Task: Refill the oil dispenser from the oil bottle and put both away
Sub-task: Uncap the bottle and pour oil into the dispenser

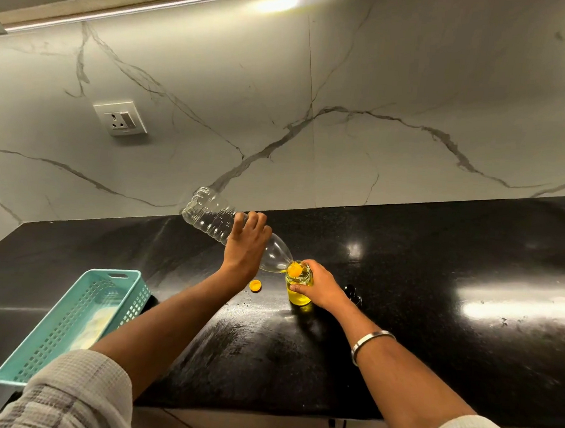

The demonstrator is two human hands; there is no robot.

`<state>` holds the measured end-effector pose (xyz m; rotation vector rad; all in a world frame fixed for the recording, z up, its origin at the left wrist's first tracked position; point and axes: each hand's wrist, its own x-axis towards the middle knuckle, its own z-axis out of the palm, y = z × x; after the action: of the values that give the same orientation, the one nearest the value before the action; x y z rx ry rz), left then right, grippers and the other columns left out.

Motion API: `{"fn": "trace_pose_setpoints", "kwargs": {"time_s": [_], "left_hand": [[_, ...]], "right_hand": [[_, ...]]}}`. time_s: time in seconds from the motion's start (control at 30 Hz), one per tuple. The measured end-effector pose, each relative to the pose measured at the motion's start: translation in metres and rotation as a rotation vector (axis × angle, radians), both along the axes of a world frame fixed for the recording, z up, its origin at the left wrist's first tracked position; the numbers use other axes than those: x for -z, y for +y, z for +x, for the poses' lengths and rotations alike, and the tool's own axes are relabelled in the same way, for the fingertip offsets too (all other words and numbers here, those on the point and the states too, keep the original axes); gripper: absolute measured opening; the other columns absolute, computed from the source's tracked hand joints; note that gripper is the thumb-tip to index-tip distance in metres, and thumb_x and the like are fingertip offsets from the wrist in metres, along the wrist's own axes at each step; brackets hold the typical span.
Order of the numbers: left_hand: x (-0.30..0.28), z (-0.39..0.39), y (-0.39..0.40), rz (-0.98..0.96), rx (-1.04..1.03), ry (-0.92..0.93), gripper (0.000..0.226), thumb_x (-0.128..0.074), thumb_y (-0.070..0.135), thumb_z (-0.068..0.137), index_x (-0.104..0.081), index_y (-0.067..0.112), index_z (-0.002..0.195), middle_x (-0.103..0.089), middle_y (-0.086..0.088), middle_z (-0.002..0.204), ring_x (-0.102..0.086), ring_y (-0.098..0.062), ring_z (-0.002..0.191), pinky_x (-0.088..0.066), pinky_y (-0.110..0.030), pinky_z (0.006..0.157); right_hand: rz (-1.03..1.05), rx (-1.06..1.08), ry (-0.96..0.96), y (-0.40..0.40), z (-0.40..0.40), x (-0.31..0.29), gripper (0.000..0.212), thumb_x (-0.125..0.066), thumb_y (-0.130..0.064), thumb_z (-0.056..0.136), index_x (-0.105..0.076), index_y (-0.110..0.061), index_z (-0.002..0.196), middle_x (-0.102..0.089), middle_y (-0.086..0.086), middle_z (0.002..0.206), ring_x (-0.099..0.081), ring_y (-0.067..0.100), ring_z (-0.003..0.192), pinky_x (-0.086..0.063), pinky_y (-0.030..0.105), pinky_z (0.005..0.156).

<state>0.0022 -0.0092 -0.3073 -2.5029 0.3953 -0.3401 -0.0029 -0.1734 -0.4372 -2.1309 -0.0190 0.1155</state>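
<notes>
A clear plastic oil bottle (209, 217) is tipped neck-down to the right, its orange mouth over the top of a small glass oil dispenser (299, 296). My left hand (246, 244) grips the bottle around its middle. A little yellow oil lies in the bottle's neck, the rest of the bottle looks empty. The dispenser stands on the black counter (434, 306), holding yellow oil, and my right hand (318, 287) wraps around its side. The orange bottle cap (255, 285) lies loose on the counter just left of the dispenser.
A teal plastic basket (51, 342) sits at the counter's front left with something pale inside. A small dark object (352, 292) lies just behind my right hand. A wall socket (121, 118) is on the marble backsplash.
</notes>
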Motion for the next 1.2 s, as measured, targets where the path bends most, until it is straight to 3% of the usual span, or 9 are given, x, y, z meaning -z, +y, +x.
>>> {"fn": "trace_pose_setpoints", "kwargs": {"time_s": [0.77, 0.93, 1.07, 1.2], "left_hand": [[0.005, 0.003, 0.005, -0.018, 0.007, -0.007, 0.060, -0.072, 0.021, 0.080, -0.041, 0.020, 0.131, -0.030, -0.008, 0.143, -0.022, -0.029, 0.141, 0.001, -0.043, 0.100], [0.014, 0.006, 0.009, -0.091, 0.003, -0.007, 0.052, -0.068, 0.017, 0.083, -0.045, 0.019, 0.129, -0.033, -0.007, 0.139, -0.025, -0.028, 0.138, -0.010, -0.044, 0.114], [0.021, 0.005, 0.014, -0.195, -0.022, 0.015, 0.048, -0.067, 0.016, 0.083, -0.048, 0.023, 0.127, -0.036, -0.004, 0.135, -0.029, -0.024, 0.133, -0.006, -0.041, 0.104], [0.032, 0.003, 0.022, -0.293, -0.084, 0.056, 0.046, -0.064, 0.012, 0.083, -0.049, 0.025, 0.125, -0.038, -0.002, 0.130, -0.033, -0.022, 0.128, -0.018, -0.040, 0.107]], "right_hand": [[-0.012, -0.002, 0.021, 0.000, -0.001, -0.001, 0.058, -0.080, -0.025, 0.076, -0.051, -0.019, 0.125, -0.057, 0.004, 0.125, -0.056, 0.018, 0.114, -0.046, 0.033, 0.098], [-0.006, -0.001, 0.005, 0.000, -0.001, -0.002, 0.057, -0.080, -0.024, 0.076, -0.052, -0.019, 0.125, -0.058, 0.005, 0.124, -0.056, 0.019, 0.113, -0.046, 0.032, 0.098], [0.000, 0.000, 0.005, 0.000, -0.002, -0.002, 0.058, -0.080, -0.023, 0.076, -0.051, -0.019, 0.126, -0.057, 0.005, 0.126, -0.056, 0.019, 0.115, -0.046, 0.033, 0.099], [0.015, 0.000, 0.006, -0.001, -0.003, -0.002, 0.058, -0.080, -0.022, 0.076, -0.051, -0.019, 0.127, -0.057, 0.004, 0.126, -0.056, 0.019, 0.115, -0.046, 0.034, 0.100]]}}
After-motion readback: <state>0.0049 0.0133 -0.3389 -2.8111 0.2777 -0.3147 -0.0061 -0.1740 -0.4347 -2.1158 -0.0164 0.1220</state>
